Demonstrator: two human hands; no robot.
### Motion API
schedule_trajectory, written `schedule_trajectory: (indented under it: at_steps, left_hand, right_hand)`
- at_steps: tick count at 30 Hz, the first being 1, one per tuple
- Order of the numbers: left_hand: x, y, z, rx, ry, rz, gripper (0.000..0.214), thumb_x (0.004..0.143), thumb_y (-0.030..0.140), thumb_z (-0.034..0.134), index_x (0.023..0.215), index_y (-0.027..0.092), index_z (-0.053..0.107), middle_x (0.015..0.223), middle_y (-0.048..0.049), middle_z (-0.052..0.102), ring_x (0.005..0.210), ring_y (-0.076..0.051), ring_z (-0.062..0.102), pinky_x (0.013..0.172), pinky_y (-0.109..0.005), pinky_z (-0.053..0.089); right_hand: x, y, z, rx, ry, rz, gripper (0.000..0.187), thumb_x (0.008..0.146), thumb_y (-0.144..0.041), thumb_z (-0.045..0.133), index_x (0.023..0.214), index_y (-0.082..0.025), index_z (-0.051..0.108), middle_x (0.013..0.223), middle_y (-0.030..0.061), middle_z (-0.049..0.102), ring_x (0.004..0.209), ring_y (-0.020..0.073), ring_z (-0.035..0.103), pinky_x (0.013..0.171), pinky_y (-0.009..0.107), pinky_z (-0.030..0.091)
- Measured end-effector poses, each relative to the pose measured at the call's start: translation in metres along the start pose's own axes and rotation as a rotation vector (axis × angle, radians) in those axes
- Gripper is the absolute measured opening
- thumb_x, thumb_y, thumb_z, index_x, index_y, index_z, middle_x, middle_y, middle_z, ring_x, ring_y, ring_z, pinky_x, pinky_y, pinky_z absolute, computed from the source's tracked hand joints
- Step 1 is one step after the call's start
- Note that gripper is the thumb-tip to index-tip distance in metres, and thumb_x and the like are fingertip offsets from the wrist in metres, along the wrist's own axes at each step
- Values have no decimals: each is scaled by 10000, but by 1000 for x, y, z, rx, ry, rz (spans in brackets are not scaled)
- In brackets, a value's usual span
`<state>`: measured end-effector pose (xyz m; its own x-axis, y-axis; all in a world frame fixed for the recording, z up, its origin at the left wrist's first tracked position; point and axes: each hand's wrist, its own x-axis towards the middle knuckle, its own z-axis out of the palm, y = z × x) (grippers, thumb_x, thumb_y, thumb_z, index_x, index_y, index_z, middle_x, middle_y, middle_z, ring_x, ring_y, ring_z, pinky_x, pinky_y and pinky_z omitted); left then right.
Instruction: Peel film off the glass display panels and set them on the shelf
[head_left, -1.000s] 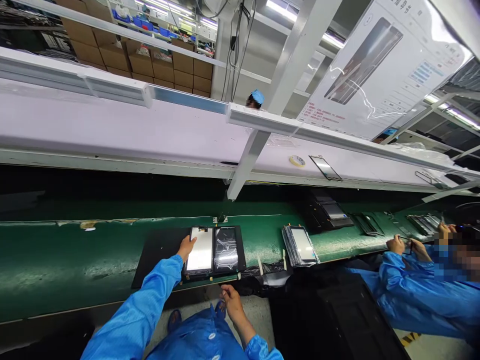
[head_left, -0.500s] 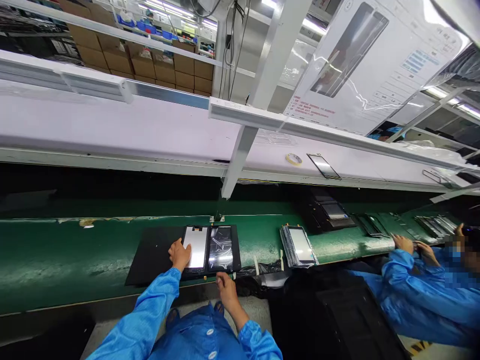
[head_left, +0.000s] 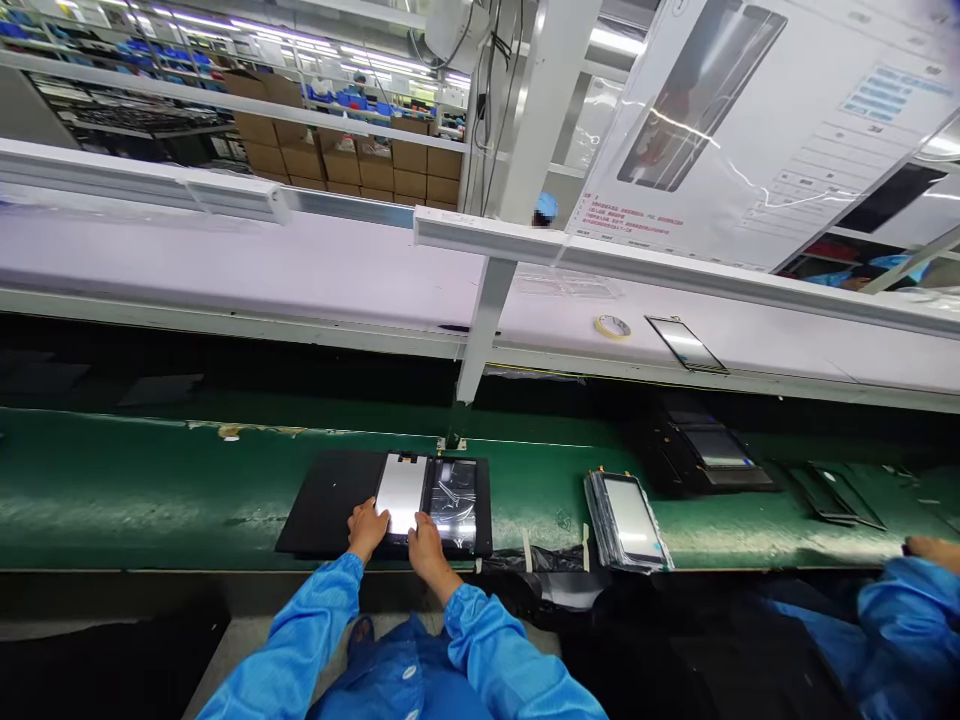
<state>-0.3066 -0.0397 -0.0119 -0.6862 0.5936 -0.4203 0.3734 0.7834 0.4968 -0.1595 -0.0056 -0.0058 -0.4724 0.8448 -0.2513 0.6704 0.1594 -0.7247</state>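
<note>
A black mat (head_left: 330, 505) lies on the green conveyor belt (head_left: 150, 490) in front of me. On it sit a white display panel (head_left: 403, 488) and, to its right, a dark glossy panel (head_left: 454, 500) with reflections. My left hand (head_left: 367, 527) rests on the near left corner of the white panel, fingers curled at its edge. Just right of it, my right hand (head_left: 424, 541) lies at the panel's near edge, between the two panels. Both arms wear blue sleeves.
A stack of panels (head_left: 628, 518) lies on the belt to the right, with black trays (head_left: 705, 452) beyond. A tape roll (head_left: 613, 326) and a dark panel (head_left: 685, 344) sit on the white shelf. A co-worker's blue sleeve (head_left: 907, 610) shows at the right.
My right hand rose from my lap to the near edge of the panels. My left hand slid back from the white panel's middle to its near corner. The view shifted slightly left.
</note>
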Motion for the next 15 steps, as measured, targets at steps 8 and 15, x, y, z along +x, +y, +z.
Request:
schedule_trajectory:
  at_steps: [8, 15]
  left_hand:
    - [2, -4, -5, 51, -16, 98, 562, 952, 189, 457, 1491, 29, 451, 1557, -212, 485, 1475, -294, 416, 1193, -383, 336]
    - [-3, -6, -13, 75, -37, 160, 559, 948, 133, 470, 1498, 38, 439, 1555, -194, 494, 1460, -262, 421, 1204, -342, 290]
  right_hand:
    - [-8, -6, 0, -18, -80, 62, 504, 922, -66, 474, 1402, 47, 575, 1474, 249, 549, 1432, 295, 488, 1240, 366, 339]
    - [-4, -11, -7, -57, -123, 99, 559, 941, -92, 491, 1485, 39, 480, 1567, 239, 438, 1507, 292, 369, 1261, 374, 292]
